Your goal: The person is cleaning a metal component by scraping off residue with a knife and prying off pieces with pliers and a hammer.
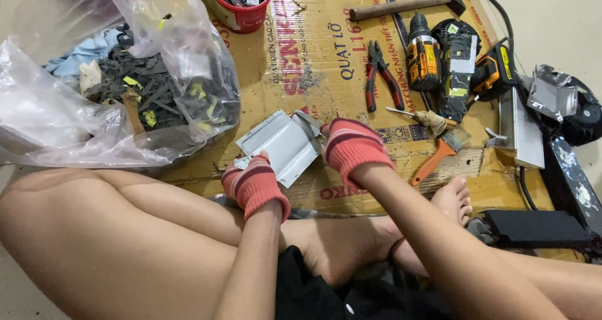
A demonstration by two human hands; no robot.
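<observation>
Grey metal panel (283, 144) gripped between closed fingers of left hand (254, 185) and right hand (352, 145)

Plastic bag (94, 88) sat left of the cardboard sheet (326, 56); pliers (381, 74), drill (423, 53), hammer (407, 5) lay on it, right.

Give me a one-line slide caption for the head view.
Seated on cardboard, left hand and right hand in red gloves hold a grey metal part beside pliers.

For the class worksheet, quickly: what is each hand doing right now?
Left hand: closed on the grey metal piece.
Right hand: gripping the same piece's other edge.
</observation>
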